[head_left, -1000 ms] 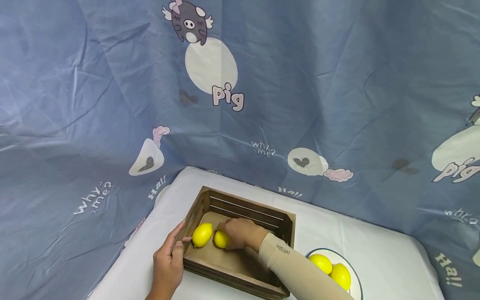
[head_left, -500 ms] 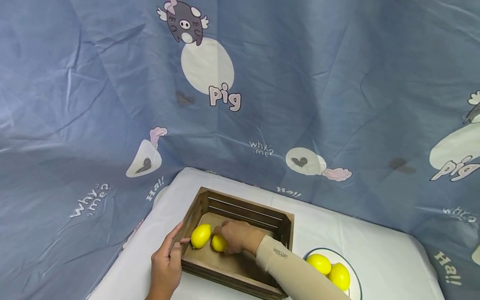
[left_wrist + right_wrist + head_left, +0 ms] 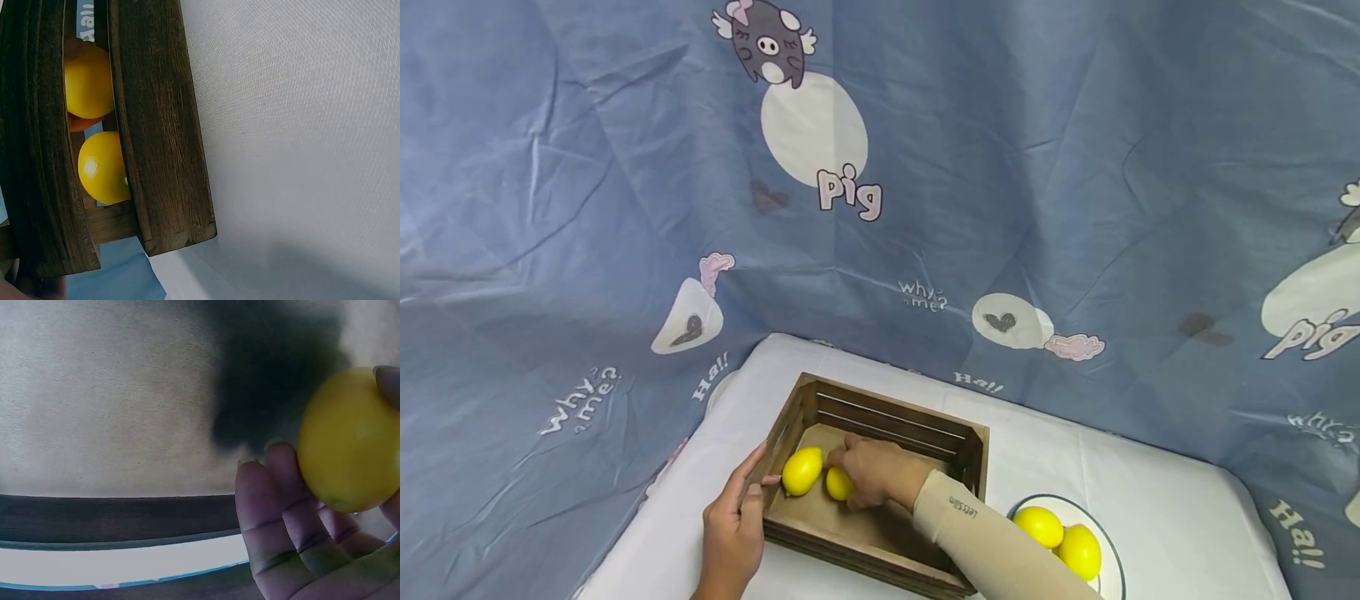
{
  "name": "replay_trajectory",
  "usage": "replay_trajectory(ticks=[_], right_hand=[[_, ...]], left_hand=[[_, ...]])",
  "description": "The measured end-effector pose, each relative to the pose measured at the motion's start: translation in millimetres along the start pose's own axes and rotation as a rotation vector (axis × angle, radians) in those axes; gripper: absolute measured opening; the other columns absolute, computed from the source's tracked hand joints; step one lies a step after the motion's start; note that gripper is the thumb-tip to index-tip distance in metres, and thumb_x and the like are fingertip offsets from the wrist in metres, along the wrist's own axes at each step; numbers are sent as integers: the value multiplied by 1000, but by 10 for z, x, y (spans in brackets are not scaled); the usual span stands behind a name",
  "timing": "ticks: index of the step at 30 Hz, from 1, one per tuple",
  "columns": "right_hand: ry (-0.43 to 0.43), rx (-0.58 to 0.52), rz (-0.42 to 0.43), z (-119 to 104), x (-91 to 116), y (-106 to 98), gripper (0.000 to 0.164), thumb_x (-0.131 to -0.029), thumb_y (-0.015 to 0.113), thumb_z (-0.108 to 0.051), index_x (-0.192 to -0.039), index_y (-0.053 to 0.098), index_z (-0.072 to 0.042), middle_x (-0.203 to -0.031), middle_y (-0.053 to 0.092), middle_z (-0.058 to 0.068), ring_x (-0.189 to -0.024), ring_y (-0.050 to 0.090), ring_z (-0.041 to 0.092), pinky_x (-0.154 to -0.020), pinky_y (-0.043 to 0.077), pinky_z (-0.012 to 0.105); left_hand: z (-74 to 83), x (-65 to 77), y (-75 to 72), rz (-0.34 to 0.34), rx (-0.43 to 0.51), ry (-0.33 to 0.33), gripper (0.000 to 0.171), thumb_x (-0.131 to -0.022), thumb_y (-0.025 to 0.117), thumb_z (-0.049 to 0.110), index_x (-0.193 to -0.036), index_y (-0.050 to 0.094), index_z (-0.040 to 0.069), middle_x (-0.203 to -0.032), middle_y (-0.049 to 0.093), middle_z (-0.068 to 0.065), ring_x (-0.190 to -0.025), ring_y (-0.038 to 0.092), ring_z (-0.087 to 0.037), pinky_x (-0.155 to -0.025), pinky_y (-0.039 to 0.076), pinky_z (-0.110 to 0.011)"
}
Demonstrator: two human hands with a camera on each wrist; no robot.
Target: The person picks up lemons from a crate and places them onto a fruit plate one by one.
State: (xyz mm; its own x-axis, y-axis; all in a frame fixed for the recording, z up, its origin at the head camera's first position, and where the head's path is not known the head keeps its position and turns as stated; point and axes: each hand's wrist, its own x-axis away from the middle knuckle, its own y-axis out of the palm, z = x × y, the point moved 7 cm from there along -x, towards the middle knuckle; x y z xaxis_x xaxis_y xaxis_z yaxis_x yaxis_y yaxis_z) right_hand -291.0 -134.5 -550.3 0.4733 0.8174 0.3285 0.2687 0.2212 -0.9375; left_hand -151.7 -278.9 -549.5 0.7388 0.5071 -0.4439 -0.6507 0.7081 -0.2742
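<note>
A brown slatted wooden crate (image 3: 868, 546) stands on the white-covered table. Inside it, my right hand (image 3: 883, 472) grips a yellow lemon (image 3: 839, 483) close over the crate floor. In the right wrist view, fingers and thumb lie around this lemon (image 3: 350, 440). Another lemon (image 3: 802, 472) rests to its left, by the crate's left wall. My left hand (image 3: 733, 525) touches that wall's rim with mostly straight fingers, one reaching over the edge. Through the gap between slats, the left wrist view shows the resting lemon (image 3: 103, 169) and the gripped one above it.
Right of the crate, a white plate (image 3: 1078, 510) with a dark rim holds two lemons (image 3: 1080, 552), partly beyond my right forearm. A blue printed cloth (image 3: 925, 167) hangs behind and left of the table. White tablecloth (image 3: 1157, 492) surrounds the crate.
The view shifts slightly. My right hand, holding the lemon in the crate, stays almost in place, with only small finger movement. The left hand keeps its place at the rim.
</note>
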Motion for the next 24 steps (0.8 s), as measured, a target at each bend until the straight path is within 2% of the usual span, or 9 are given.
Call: replay_trajectory(ticks=[3, 6, 11, 18, 20, 21, 24], right_hand=[[0, 6, 7, 6, 0, -4, 62, -75, 93, -31, -131, 67, -29, -105, 54, -4, -82, 56, 10, -68, 49, 29], [4, 10, 10, 13, -2, -8, 62, -76, 93, -31, -132, 67, -29, -105, 54, -3, -81, 56, 10, -68, 50, 28], [4, 9, 0, 20, -10, -7, 62, -77, 92, -30, -133, 66, -29, -106, 55, -4, -79, 55, 10, -67, 49, 29], [8, 42, 8, 22, 55, -128, 60, -78, 90, -34, -132, 66, -29, -104, 57, -3, -74, 55, 12, -63, 49, 33], [1, 33, 9, 15, 88, -184, 58, -79, 89, -35, -132, 65, -28, -103, 57, -3, -74, 54, 12, -62, 49, 33], [-3, 22, 8, 11, 108, -216, 58, -79, 88, -35, -131, 65, -28, -103, 56, -4, -73, 54, 12, -62, 48, 32], [-21, -19, 9, -10, 172, -326, 58, -81, 87, -34, -134, 64, -27, -107, 57, -4, -75, 53, 10, -63, 47, 31]], left_hand=[[16, 0, 2, -1, -1, 9, 60, -99, 45, -9, -148, 61, 21, -110, 78, -4, -93, 73, -18, -58, 36, -17], [27, 0, 0, 2, -2, 14, 61, -98, 45, -10, -148, 62, 20, -109, 78, -5, -93, 74, -19, -60, 36, -17], [12, 1, -1, 2, 10, 5, 60, -99, 45, -9, -148, 62, 21, -105, 79, -5, -92, 73, -19, -48, 31, -21], [-8, -6, 31, -17, 6, -28, 59, -100, 46, -7, -148, 62, 25, -101, 79, -4, -81, 70, -13, -46, 32, -22], [-4, -3, 28, -13, 2, -26, 60, -100, 46, -8, -147, 62, 24, -100, 79, -3, -82, 70, -13, -47, 32, -23], [-2, -2, 23, -9, 0, -25, 60, -99, 46, -8, -147, 62, 24, -100, 79, -3, -87, 71, -14, -47, 32, -23], [5, -4, 5, 0, -1, -18, 60, -99, 46, -9, -147, 62, 24, -99, 79, -4, -79, 70, -12, -46, 31, -22]])
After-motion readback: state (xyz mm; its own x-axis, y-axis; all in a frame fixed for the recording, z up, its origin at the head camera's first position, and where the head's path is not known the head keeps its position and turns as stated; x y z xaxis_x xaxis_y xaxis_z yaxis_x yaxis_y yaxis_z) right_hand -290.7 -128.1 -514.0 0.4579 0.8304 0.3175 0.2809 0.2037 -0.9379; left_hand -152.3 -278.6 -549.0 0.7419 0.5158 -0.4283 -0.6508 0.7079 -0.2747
